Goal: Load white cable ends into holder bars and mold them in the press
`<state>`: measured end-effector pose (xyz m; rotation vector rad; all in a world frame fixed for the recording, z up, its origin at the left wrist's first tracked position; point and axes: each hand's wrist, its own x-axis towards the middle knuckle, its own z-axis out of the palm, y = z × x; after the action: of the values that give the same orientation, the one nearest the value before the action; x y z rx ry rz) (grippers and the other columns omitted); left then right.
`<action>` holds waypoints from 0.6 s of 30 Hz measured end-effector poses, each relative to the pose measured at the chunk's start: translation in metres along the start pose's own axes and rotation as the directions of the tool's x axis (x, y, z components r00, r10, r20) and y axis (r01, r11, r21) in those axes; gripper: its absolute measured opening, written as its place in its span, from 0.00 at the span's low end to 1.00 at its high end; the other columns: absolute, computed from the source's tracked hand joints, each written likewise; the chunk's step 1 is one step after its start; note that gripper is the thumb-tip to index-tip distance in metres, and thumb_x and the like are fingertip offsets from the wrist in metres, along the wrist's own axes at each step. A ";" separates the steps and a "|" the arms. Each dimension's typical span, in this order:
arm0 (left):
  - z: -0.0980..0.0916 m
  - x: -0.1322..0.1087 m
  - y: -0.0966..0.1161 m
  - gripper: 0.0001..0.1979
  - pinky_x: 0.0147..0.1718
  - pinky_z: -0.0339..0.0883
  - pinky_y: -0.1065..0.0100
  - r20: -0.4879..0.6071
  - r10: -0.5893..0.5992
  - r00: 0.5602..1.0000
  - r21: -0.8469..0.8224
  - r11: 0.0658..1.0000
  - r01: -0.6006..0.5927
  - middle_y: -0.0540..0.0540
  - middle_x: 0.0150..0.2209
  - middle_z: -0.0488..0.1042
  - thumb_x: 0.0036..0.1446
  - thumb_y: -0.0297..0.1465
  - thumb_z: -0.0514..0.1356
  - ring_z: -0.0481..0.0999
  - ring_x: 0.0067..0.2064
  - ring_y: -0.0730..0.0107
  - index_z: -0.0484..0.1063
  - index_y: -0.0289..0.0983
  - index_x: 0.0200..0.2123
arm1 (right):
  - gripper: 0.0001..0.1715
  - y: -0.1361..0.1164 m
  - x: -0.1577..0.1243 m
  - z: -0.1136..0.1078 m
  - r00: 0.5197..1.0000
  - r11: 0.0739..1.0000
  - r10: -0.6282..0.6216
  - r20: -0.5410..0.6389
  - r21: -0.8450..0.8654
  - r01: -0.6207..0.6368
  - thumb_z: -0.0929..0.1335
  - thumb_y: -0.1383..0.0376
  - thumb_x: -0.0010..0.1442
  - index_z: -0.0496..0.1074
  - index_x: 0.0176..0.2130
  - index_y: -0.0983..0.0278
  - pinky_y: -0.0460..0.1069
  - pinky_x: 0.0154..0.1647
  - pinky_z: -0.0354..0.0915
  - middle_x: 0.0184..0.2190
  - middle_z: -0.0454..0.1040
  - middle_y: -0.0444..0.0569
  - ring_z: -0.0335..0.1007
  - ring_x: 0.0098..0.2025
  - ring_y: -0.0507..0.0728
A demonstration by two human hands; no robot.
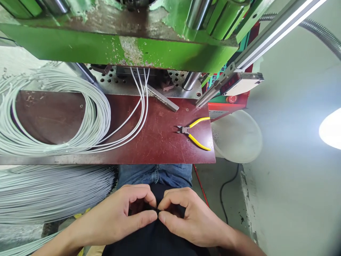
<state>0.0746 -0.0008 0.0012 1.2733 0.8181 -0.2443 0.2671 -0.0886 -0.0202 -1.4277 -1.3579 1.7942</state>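
Low in front of my dark top, both hands meet fingertip to fingertip. My left hand (133,209) is closed in a pinch, thumb against the bent forefinger. My right hand (186,213) mirrors it, also pinching. Something dark and small shows between the fingertips, but against the dark cloth (160,238) I cannot make out what it is. Beyond the hands, yellow-handled cutting pliers (185,130) lie spread on the brown tabletop (165,142). A large coil of white cable (98,117) rests at the left, with several strands running under the green press (133,53).
A flat metal bar (163,99) lies by the press bed. At the right are an aluminium post (266,42), a red emergency button (231,99) and a translucent tub (239,137). A big bundle of pale cables (53,192) lies below the table at left.
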 end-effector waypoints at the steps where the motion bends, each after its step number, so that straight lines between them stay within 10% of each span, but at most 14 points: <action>1: 0.000 0.001 0.000 0.07 0.29 0.57 0.72 -0.005 0.006 1.000 0.005 1.000 -0.006 0.55 0.29 0.66 0.55 0.35 0.58 0.62 0.29 0.75 0.69 0.38 0.31 | 0.06 0.001 0.001 0.000 1.000 1.000 0.010 -0.002 0.023 -0.010 0.68 0.67 0.57 0.73 0.28 0.65 0.43 0.29 0.57 0.23 0.67 0.40 0.59 0.26 0.47; 18: 0.012 0.012 -0.008 0.07 0.28 0.55 0.71 -0.137 0.029 0.990 0.053 0.998 -0.022 0.55 0.24 0.66 0.43 0.23 0.53 0.62 0.27 0.76 0.70 0.37 0.23 | 0.06 0.009 0.007 0.006 0.996 0.988 0.088 -0.007 0.127 -0.087 0.69 0.67 0.54 0.72 0.26 0.65 0.42 0.27 0.56 0.22 0.66 0.40 0.57 0.25 0.47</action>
<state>0.0834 -0.0111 -0.0120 1.3595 0.9173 -0.1592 0.2613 -0.0892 -0.0319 -1.4480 -1.1692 1.8880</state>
